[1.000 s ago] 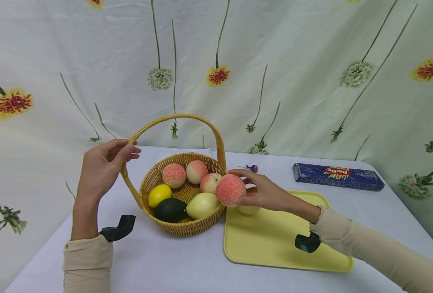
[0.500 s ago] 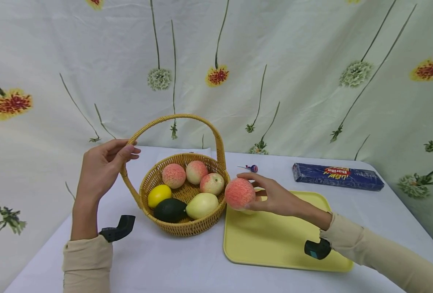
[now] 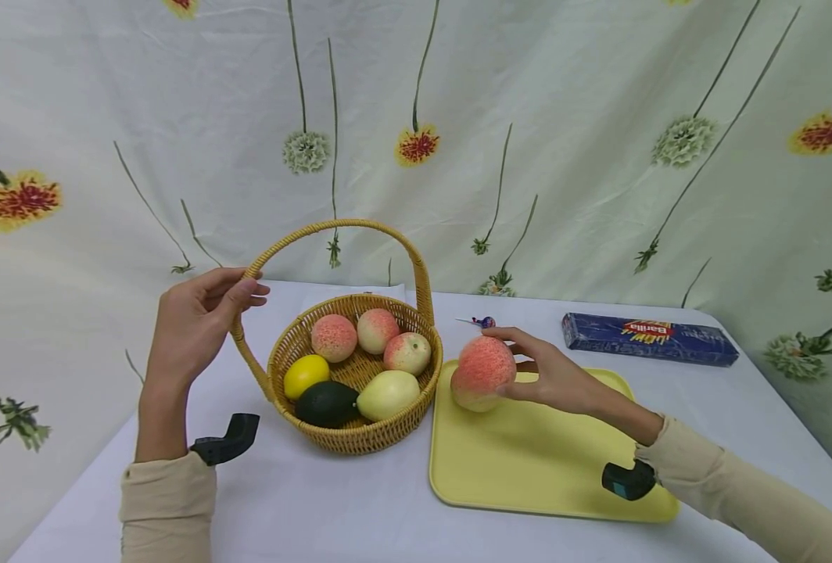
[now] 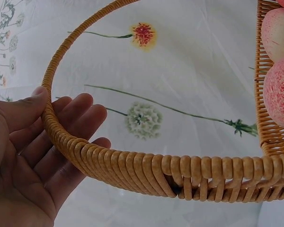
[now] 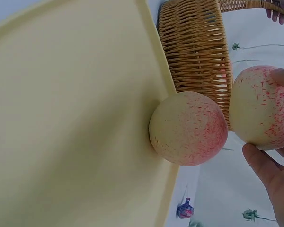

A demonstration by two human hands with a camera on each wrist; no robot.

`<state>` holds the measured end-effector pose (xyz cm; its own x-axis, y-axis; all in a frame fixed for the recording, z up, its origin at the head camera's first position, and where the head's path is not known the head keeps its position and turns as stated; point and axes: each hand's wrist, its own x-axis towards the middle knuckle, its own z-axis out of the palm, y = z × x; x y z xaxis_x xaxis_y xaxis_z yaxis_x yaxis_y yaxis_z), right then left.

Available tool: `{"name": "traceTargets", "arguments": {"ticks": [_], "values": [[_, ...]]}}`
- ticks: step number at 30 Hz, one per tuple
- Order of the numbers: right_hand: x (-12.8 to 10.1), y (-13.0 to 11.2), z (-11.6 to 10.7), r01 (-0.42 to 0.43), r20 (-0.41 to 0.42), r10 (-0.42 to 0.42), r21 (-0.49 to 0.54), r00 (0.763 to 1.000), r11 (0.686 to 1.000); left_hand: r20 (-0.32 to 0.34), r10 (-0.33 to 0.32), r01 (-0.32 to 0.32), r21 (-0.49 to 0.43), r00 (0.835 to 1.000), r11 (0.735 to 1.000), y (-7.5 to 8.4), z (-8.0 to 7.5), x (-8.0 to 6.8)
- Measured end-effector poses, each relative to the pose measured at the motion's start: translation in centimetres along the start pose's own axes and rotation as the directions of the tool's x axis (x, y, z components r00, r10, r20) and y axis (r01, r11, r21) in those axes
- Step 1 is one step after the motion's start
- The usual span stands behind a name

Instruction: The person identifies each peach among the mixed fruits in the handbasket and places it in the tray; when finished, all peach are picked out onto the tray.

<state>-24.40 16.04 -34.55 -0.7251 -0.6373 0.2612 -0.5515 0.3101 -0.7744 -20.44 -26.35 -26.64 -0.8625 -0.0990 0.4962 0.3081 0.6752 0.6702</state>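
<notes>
My left hand (image 3: pixel 194 320) holds the side of the tall handle (image 3: pixel 346 223) of a wicker basket (image 3: pixel 360 442), thumb on one side and fingers on the other. In the basket lie three peaches (image 3: pixel 335 338), a yellow lemon (image 3: pixel 306 376), a dark green avocado (image 3: pixel 328 403) and a pale yellow-green fruit (image 3: pixel 389 395). My right hand (image 3: pixel 557 379) grips a pink-and-cream peach (image 5: pixel 258 106) between thumb and fingers, above the yellow tray (image 3: pixel 543 469). Another peach (image 5: pixel 187 127) sits on the tray's far left corner, partly hidden behind the held one in the head view.
A wrapped lollipop (image 3: pixel 485 321) lies behind the tray. A long blue Barilla box (image 3: pixel 648 339) is at the back right of the white-covered table (image 3: pixel 317 508). A flower-printed cloth (image 3: pixel 564 117) hangs behind it.
My right hand has carried the held peach rightward from the basket's right rim to over the tray, in front of the other peach. My left hand has stayed on the handle.
</notes>
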Motion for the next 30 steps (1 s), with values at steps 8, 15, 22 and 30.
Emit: {"name": "traceTargets", "arguments": {"ticks": [8, 15, 22, 30], "values": [[-0.8, 0.7, -0.6, -0.023, -0.031, 0.023, 0.012, 0.999, 1.0, 0.004, 0.002, -0.002, -0.004, 1.0, 1.0, -0.1, 0.0, 0.0], [-1.6, 1.4, -1.3, -0.032, -0.048, 0.033, 0.02, 0.998, 0.999, 0.003, 0.007, -0.007, -0.003, 1.0, 1.0, -0.1, 0.0, 0.1], [-2.5, 2.4, -2.7, -0.046, -0.104, 0.045, -0.004, 0.994, 0.999, 0.002, 0.008, -0.008, 0.006, 1.0, 1.0, 0.0, 0.0, 0.1], [-3.2, 3.6, -3.5, -0.092, -0.127, 0.089, -0.023, 0.988, 0.995, 0.002, 0.009, -0.009, 0.007, 1.0, 1.0, 0.0, 0.0, 0.1]]}}
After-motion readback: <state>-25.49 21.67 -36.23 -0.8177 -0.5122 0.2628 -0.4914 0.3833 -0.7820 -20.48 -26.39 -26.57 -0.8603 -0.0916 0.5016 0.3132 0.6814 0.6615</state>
